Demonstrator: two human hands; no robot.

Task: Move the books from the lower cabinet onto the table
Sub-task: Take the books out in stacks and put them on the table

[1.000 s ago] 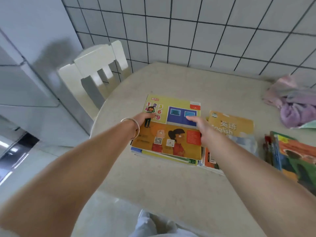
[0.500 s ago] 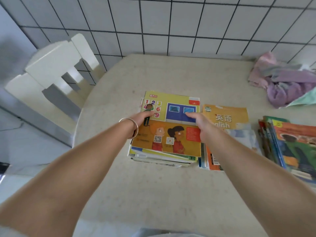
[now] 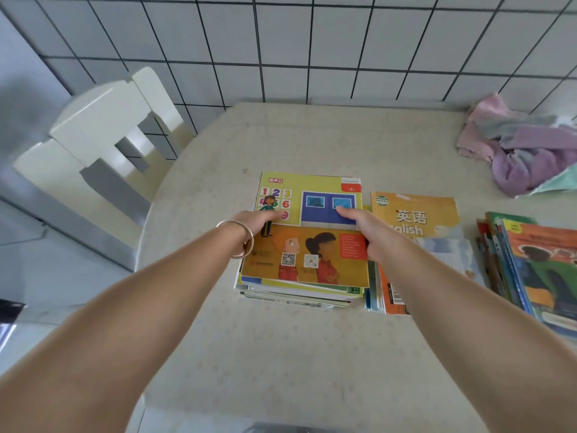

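Observation:
A stack of thin books lies on the round beige table (image 3: 281, 354). Its top is an orange book (image 3: 306, 257) with two cartoon children, overlapping a yellow number book (image 3: 312, 195). My left hand (image 3: 259, 221), with a bangle on the wrist, grips the orange book's left far corner. My right hand (image 3: 365, 228) holds its right edge, fingers lying on the yellow book's blue panel. To the right lie an orange English textbook (image 3: 415, 217) on a second stack and a third stack of colourful books (image 3: 530, 267).
A white chair (image 3: 103, 135) stands at the table's left, against the tiled wall (image 3: 281, 48). A heap of pink and purple cloth (image 3: 524, 151) lies at the table's far right. Grey cabinet fronts and floor show at the left.
The view has swung right and down onto the table, and the stack sits more central. Both hands stay on the orange book in about the same grip.

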